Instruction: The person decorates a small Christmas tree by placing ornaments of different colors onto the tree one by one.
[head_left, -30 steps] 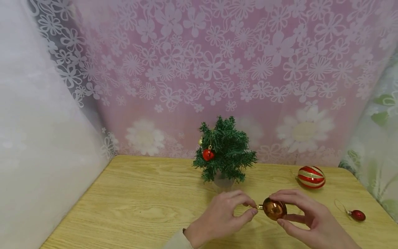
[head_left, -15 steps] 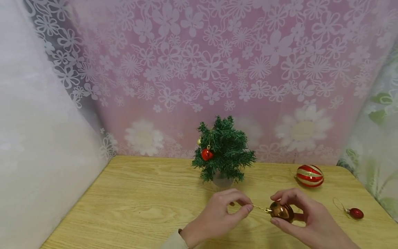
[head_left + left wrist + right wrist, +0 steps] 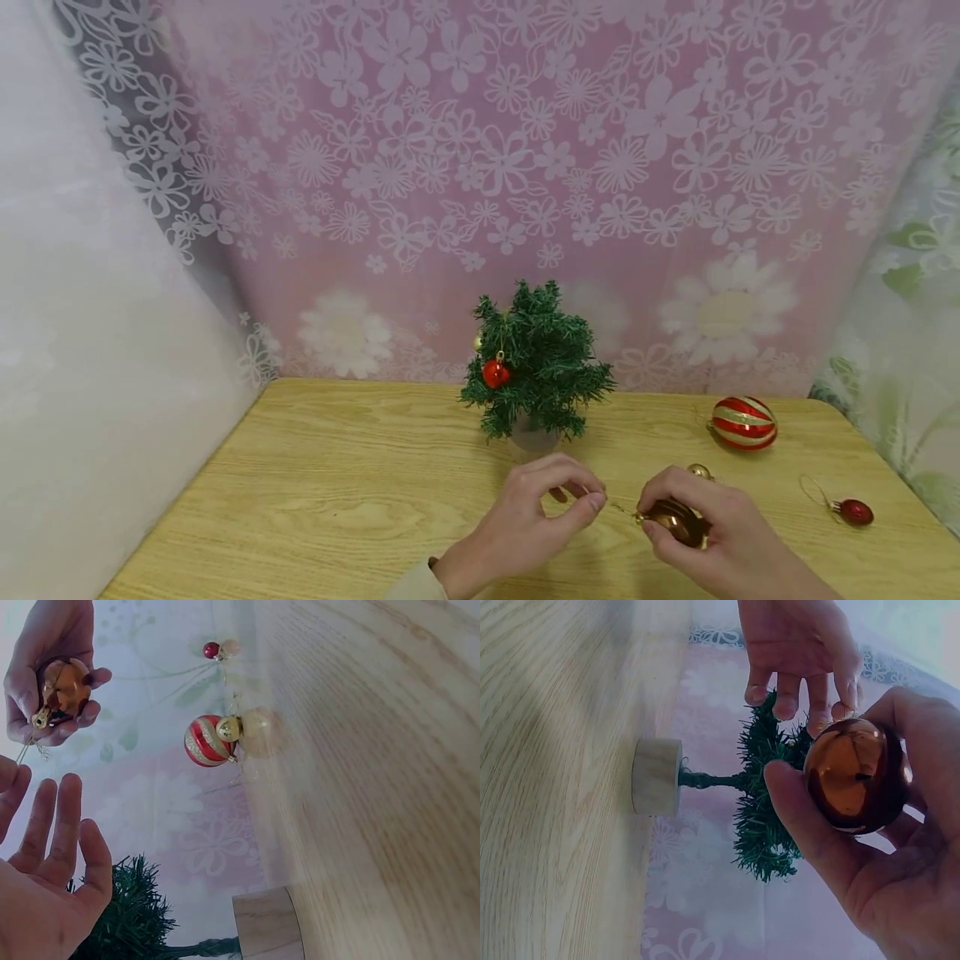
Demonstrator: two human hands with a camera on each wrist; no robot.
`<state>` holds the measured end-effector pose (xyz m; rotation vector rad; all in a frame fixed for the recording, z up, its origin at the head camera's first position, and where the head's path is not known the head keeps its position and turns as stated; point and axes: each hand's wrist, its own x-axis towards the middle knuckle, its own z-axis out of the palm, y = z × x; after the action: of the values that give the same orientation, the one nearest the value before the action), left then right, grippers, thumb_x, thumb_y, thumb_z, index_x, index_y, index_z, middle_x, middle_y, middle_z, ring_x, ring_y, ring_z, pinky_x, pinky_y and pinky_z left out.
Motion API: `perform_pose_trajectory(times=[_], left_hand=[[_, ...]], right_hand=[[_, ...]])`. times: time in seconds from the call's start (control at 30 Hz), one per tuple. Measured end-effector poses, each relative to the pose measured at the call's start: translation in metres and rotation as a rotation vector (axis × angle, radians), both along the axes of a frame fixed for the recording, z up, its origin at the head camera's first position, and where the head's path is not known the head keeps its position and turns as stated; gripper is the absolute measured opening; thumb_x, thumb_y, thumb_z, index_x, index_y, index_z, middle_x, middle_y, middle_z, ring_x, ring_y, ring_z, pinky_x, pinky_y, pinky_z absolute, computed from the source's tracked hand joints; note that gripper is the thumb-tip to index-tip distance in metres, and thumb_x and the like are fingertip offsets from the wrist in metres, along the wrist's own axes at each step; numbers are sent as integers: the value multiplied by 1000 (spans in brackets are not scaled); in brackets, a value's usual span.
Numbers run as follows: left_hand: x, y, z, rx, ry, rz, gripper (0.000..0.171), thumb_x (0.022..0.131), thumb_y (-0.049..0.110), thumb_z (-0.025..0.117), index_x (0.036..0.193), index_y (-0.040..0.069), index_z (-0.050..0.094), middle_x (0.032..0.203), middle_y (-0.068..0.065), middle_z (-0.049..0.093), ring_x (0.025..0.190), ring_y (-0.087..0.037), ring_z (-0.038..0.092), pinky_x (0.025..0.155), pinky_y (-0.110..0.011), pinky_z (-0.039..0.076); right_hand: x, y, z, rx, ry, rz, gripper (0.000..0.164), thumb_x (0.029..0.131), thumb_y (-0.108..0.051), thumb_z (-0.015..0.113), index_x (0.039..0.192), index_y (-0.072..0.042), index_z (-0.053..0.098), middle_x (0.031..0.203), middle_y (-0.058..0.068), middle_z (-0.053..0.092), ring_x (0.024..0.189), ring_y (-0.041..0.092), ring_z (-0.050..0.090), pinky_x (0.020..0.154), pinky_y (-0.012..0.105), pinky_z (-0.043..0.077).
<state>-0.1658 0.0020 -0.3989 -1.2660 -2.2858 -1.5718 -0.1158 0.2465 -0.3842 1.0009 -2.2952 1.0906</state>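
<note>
My right hand (image 3: 731, 525) holds a shiny copper-brown Christmas bauble (image 3: 678, 523), fingers and thumb curled round it. In the right wrist view the bauble (image 3: 855, 776) sits between thumb and fingers, its cap end facing the other hand. Thumb and forefinger of my left hand (image 3: 536, 521) pinch the end of the bauble's thin gold string (image 3: 622, 507), which spans the gap between the hands. The remaining left fingers (image 3: 67, 817) are spread. Behind the hands stands a small artificial Christmas tree (image 3: 540, 358) with a red bauble (image 3: 496, 373) hanging on its left side.
To the right on the wooden table (image 3: 337, 467) lie a red-and-gold striped bauble (image 3: 744, 422), a small gold ball (image 3: 700, 471) and a small dark red bauble (image 3: 855, 512). The tree's round base (image 3: 656, 778) stands on the tabletop. A floral curtain (image 3: 450, 167) hangs behind.
The hands have drawn apart, stretching the gold string between them. My right fingers have shifted forward over the bauble towards its cap. The small gold ball has come into view behind that hand.
</note>
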Motion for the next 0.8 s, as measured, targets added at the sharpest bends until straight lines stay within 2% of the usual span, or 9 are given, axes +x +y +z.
perform_pose_trajectory(times=[0.33,0.63,0.8], left_hand=[[5,0,-1,45,-28,-21,19,106,28,57,110,17,72,114,3,69,93,2,65,80,-18,54],[4,0,-2,30,-19,-20,17,106,28,58,108,20,72,112,5,70,91,3,64,80,-20,55],[4,0,-4,5,-32,-17,18,106,29,58,105,18,72,110,5,70,90,5,63,78,-20,55]], right_hand=[[-3,-10,0,42,25,-10,46,83,14,74,107,-25,65,87,-15,66,68,-6,57,59,10,44],[-5,-13,-2,54,32,-1,47,83,16,72,108,-23,63,87,-15,61,66,-8,50,57,9,42],[-6,-14,-5,38,22,0,44,87,17,66,108,-20,59,77,-15,52,60,-10,44,54,10,38]])
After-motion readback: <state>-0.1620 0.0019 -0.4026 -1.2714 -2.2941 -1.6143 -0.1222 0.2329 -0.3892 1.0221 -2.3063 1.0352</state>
